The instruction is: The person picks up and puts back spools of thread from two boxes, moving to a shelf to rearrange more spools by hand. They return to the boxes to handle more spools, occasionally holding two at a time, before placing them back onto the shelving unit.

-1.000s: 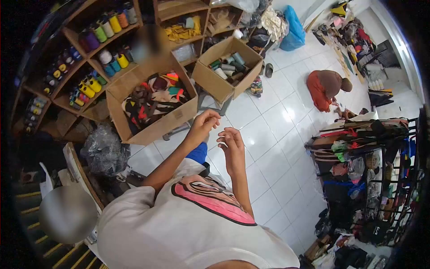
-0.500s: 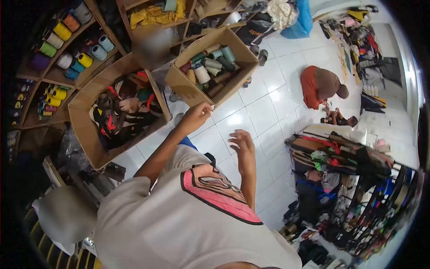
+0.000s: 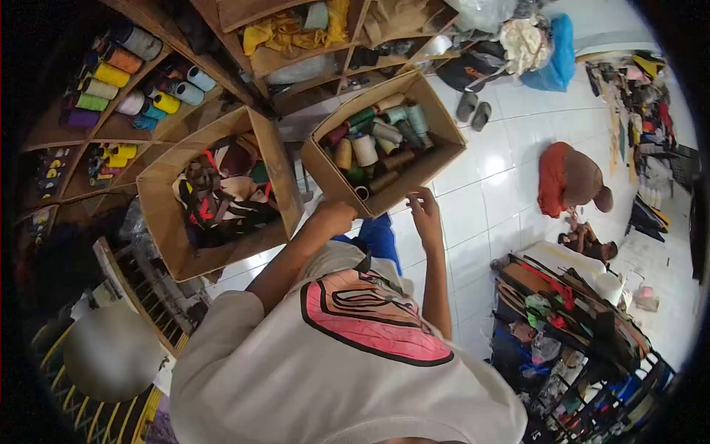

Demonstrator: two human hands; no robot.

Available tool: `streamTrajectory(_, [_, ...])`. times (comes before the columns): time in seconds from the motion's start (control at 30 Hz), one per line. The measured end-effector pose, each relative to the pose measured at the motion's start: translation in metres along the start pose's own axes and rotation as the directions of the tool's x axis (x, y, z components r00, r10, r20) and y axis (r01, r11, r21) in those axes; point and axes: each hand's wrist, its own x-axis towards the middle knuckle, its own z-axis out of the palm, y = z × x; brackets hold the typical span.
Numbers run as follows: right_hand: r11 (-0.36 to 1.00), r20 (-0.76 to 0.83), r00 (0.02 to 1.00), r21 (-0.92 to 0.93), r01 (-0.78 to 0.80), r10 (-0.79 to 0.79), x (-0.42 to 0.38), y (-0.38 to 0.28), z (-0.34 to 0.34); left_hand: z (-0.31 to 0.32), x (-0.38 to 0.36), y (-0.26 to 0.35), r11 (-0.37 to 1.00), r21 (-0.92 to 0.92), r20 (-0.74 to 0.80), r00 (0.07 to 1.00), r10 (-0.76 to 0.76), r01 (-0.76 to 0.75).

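Note:
A cardboard box full of thread spools stands tilted in front of me, with several cones such as a white spool and a pale teal spool inside. My left hand is closed at the box's near corner, its fingertips partly hidden. Beside the near right wall of the same box is my right hand, fingers apart and slightly bent, very near or touching the cardboard. A dark spool with a white ring end lies inside the near corner.
Left of it stands another cardboard box holding straps and fabric scraps. Wooden shelves with thread cones line the upper left. Slippers lie on the tiled floor. A person sits at right, near a loaded rack.
My right hand has moved up to the spool box's near wall. My left hand stays by its near corner. The view has shifted, and a ring-ended spool now shows in that corner.

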Motion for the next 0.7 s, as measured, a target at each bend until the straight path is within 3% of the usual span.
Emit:
streamTrajectory(0.03, [0.976, 0.065, 0.989, -0.169, 0.139, -0.129, 0.031, 0.027, 0.005, -0.006, 0.008, 0.003, 1.000, -0.013, 0.009, 1.000, -0.024, 0.024])
streamTrajectory(0.1, [0.973, 0.217, 0.966, -0.146, 0.178, -0.144, 0.083, 0.023, 0.023, -0.011, 0.020, 0.007, 0.996, -0.048, 0.032, 0.997, -0.077, 0.078])
streamTrajectory(0.13, [0.904, 0.312, 0.941, -0.352, 0.243, -0.132, 0.119, 0.037, 0.036, -0.033, 0.006, 0.019, 0.986, -0.155, -0.062, 0.996, -0.064, 0.053])
streamTrajectory(0.17, [0.785, 0.405, 0.908, -0.527, 0.327, -0.107, 0.151, 0.052, 0.051, -0.034, 0.006, 0.024, 0.972, -0.219, -0.080, 0.992, -0.102, 0.083])
streamTrajectory(0.23, [0.578, 0.396, 0.908, -0.712, 0.399, -0.139, 0.181, 0.051, 0.085, -0.033, 0.013, 0.030, 0.928, -0.345, -0.115, 0.974, -0.194, 0.144])
streamTrajectory(0.27, [0.453, 0.402, 0.902, -0.782, 0.429, -0.160, 0.194, 0.050, 0.098, -0.020, 0.021, 0.025, 0.863, -0.496, -0.153, 0.969, -0.195, 0.095])
streamTrajectory(0.37, [0.180, 0.688, 0.725, -0.710, 0.681, -0.034, 0.240, 0.141, 0.131, -0.020, 0.025, 0.044, 0.739, -0.667, -0.241, 0.910, -0.337, 0.097])
streamTrajectory(0.4, [0.199, 0.676, 0.702, -0.737, 0.646, 0.225, 0.235, 0.105, 0.130, -0.014, 0.026, 0.054, 0.826, -0.563, -0.471, 0.811, -0.347, 0.026])
streamTrajectory(0.43, [0.315, 0.714, 0.663, -0.697, 0.645, 0.222, 0.226, 0.089, 0.127, -0.021, 0.030, 0.065, 0.776, -0.617, -0.392, 0.806, -0.444, 0.127])
streamTrajectory(0.5, [0.495, 0.755, 0.625, -0.627, 0.602, 0.198, 0.238, 0.072, 0.107, -0.022, 0.046, 0.071, 0.672, -0.729, -0.296, 0.826, -0.479, 0.128])
streamTrajectory(0.53, [0.413, 0.761, 0.649, -0.597, 0.688, 0.019, 0.239, 0.092, 0.104, -0.021, 0.057, 0.073, 0.714, -0.685, -0.313, 0.829, -0.464, 0.141])
streamTrajectory(0.6, [0.510, 0.734, 0.664, -0.630, 0.586, 0.143, 0.243, 0.094, 0.098, -0.028, 0.089, 0.057, 0.795, -0.586, -0.347, 0.839, -0.420, 0.157])
streamTrajectory(0.67, [0.612, 0.715, 0.672, -0.622, 0.488, 0.191, 0.244, 0.060, 0.081, -0.039, 0.131, 0.038, 0.739, -0.656, -0.374, 0.783, -0.497, 0.156])
streamTrajectory(0.7, [0.670, 0.714, 0.677, -0.592, 0.448, 0.179, 0.242, 0.047, 0.070, -0.035, 0.155, 0.017, 0.787, -0.557, -0.315, 0.808, -0.497, 0.267])
